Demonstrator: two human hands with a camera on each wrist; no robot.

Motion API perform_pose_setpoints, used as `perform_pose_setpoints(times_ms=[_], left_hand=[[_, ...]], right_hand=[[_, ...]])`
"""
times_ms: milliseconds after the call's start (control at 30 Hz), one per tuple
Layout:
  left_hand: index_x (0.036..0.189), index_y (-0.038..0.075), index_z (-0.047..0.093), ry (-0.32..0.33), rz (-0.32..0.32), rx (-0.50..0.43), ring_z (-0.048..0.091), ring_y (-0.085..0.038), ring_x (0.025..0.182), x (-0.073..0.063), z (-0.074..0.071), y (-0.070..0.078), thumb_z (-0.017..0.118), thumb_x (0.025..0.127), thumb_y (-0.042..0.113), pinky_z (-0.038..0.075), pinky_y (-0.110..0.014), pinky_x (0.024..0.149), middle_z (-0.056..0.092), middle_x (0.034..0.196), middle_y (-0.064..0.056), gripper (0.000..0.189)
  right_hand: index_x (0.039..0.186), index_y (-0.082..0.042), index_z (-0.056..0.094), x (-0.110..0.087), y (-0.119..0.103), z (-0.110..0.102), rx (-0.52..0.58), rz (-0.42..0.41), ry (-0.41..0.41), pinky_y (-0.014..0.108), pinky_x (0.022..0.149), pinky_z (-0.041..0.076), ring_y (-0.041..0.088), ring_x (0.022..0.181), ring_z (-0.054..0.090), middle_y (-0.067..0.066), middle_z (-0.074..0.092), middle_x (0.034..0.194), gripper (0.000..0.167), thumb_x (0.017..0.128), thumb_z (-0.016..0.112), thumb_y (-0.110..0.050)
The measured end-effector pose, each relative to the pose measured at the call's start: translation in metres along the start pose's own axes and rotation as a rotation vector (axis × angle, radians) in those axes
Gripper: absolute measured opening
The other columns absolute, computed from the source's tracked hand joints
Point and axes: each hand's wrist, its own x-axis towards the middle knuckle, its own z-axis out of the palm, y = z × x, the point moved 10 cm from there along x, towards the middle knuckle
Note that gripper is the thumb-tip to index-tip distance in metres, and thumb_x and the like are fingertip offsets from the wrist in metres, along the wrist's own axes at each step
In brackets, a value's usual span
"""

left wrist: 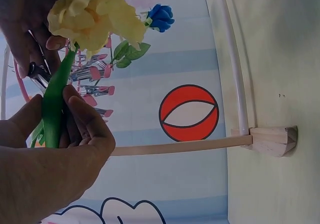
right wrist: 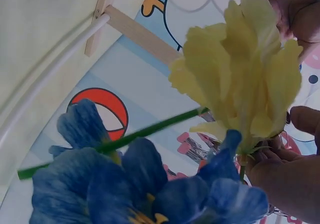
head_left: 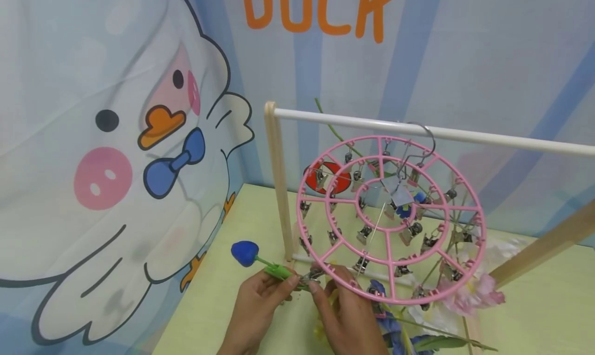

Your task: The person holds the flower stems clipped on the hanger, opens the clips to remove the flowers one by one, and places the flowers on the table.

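Note:
My left hand point(head_left: 253, 306) grips the green stem and leaf of an artificial blue tulip point(head_left: 245, 253), whose bud points to the left. In the left wrist view, its thumb and fingers pinch the green leaf point(left wrist: 56, 104). At the near left rim of the pink round clip hanger point(head_left: 388, 288), my right hand point(head_left: 348, 313) pinches a metal clip point(head_left: 312, 275) that meets the tulip's stem. A yellow artificial flower point(right wrist: 240, 84) hangs close by the right hand, with blue flowers point(right wrist: 145, 179) in front of it in the right wrist view.
The hanger hooks over a white rail point(head_left: 339, 121) on wooden posts point(head_left: 278, 189). Several metal clips hang from its rings. Pink flowers point(head_left: 476, 293) hang at the right, near a slanted wooden leg point(head_left: 544, 246). A printed cloth point(head_left: 260, 76) stands behind the yellow-green tabletop point(head_left: 218, 272).

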Motion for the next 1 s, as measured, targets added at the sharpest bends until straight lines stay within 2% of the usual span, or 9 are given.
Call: perform_pose_setpoints(times_ms=[133,300,700,1000], left_hand=[[0.121,-0.001,0.070,0.002,0.014,-0.007,0.073,-0.018,0.102,-0.001,0.000,0.001,0.081,0.095,0.034,0.060,-0.031,0.087,0.078,0.114,-0.008,0.045],[0.121,-0.001,0.070,0.003,0.017,-0.014,0.073,-0.017,0.100,-0.001,0.000,0.001,0.081,0.095,0.034,0.059,-0.029,0.085,0.078,0.113,-0.007,0.045],[0.121,-0.001,0.071,0.003,0.012,-0.010,0.072,-0.016,0.097,-0.001,0.001,-0.001,0.079,0.097,0.031,0.059,-0.029,0.083,0.078,0.112,-0.007,0.041],[0.121,0.000,0.071,-0.009,0.014,0.005,0.073,-0.016,0.099,-0.003,0.001,-0.001,0.080,0.096,0.033,0.059,-0.029,0.085,0.079,0.113,-0.007,0.043]], right_hand=[[0.134,-0.027,0.066,-0.001,0.000,0.001,0.044,-0.019,0.015,0.023,0.064,0.052,0.003,0.081,0.056,-0.001,0.062,0.105,0.027,0.107,0.065,-0.031],[0.129,-0.031,0.069,-0.003,-0.001,-0.002,0.079,-0.067,0.078,0.024,0.058,0.050,0.003,0.068,0.053,-0.003,0.062,0.098,0.025,0.104,0.069,-0.028],[0.117,-0.024,0.074,-0.010,-0.005,-0.011,0.099,-0.204,0.251,0.021,0.048,0.043,-0.002,0.056,0.044,-0.012,0.062,0.086,0.022,0.097,0.077,-0.015],[0.116,-0.025,0.076,-0.014,-0.006,-0.013,0.146,-0.256,0.304,0.020,0.045,0.041,-0.003,0.054,0.044,-0.013,0.068,0.089,0.025,0.096,0.078,-0.011]])
